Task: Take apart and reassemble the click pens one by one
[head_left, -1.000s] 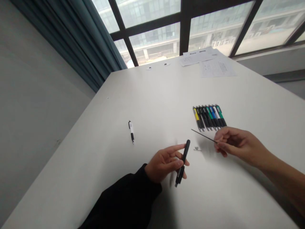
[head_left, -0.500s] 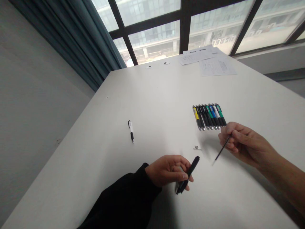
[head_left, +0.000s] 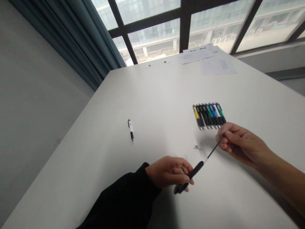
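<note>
My left hand point(head_left: 175, 173) grips a black pen barrel point(head_left: 196, 170), tilted up to the right above the table. Between the thumb and fingers of my right hand point(head_left: 240, 143) is a thin dark pen refill point(head_left: 214, 148). Its pale lower end meets the upper opening of the barrel; whether it is inside cannot be made out. On the table just beyond the barrel lie small metallic pen parts point(head_left: 196, 147), probably a tip and a spring, too small to be sure.
A row of several pens point(head_left: 209, 116) in yellow, black, green, blue and white lies beyond my right hand. One white and black pen point(head_left: 131, 130) rests alone at the left. Papers point(head_left: 218, 64) lie at the table's far edge by the window.
My right hand has moved slightly left, bringing the refill's end to the barrel's opening. The barrel has tilted a little lower toward the right in my left hand.
</note>
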A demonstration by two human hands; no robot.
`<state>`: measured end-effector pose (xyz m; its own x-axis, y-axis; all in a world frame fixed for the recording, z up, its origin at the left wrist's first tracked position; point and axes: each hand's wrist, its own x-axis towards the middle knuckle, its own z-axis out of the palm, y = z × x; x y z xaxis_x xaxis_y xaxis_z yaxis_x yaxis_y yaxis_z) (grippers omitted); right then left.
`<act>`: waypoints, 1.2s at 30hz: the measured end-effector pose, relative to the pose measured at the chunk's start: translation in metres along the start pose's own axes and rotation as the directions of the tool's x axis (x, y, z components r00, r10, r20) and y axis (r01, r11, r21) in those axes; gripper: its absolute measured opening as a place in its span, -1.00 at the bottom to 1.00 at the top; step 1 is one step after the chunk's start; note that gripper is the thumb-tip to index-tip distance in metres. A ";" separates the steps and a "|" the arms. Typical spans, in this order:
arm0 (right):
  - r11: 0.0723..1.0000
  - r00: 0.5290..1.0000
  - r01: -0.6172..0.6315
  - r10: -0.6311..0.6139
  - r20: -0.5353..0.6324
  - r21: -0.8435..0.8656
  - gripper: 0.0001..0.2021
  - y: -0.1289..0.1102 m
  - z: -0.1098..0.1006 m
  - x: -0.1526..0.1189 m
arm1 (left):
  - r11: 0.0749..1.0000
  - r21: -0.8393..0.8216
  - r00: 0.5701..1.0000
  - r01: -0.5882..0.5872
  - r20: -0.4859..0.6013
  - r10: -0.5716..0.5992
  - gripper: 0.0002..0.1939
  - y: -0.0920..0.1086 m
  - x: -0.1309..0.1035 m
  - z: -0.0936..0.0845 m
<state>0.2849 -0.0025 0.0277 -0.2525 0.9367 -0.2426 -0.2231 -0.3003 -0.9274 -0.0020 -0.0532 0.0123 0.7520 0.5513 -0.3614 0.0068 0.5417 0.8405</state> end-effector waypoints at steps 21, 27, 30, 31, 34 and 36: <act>0.973 0.983 0.113 -0.080 0.164 -0.200 -0.73 0.002 0.005 -0.001 | 1.000 -0.004 1.000 0.003 -0.022 -0.003 -0.53 -0.001 0.001 0.000; 0.889 0.956 0.092 0.047 0.289 -0.448 -0.72 0.007 0.017 -0.011 | 0.999 -0.041 0.999 -0.014 -0.039 0.012 -0.54 -0.005 0.002 0.001; 0.865 0.947 0.099 0.070 0.313 -0.492 -0.71 0.008 0.022 -0.013 | 1.000 -0.030 0.999 -0.004 -0.042 0.002 -0.55 -0.004 0.002 0.002; 0.864 0.946 0.101 0.071 0.318 -0.494 -0.72 0.008 0.022 -0.013 | 1.000 -0.026 0.999 -0.003 -0.049 0.002 -0.55 -0.004 0.002 0.002; 0.867 0.943 0.085 0.088 0.320 -0.491 -0.72 0.006 0.023 -0.013 | 1.000 -0.006 0.997 -0.009 -0.076 0.008 -0.54 -0.003 0.002 0.003; 0.876 0.941 0.057 0.113 0.318 -0.480 -0.72 0.005 0.023 -0.014 | 1.000 0.007 0.996 -0.005 -0.090 0.005 -0.53 -0.003 0.002 0.005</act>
<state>0.2655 -0.0208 0.0333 -0.5627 0.7903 -0.2425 0.2418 -0.1231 -0.9625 0.0030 -0.0565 0.0106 0.6897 0.6091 -0.3917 0.0077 0.5346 0.8450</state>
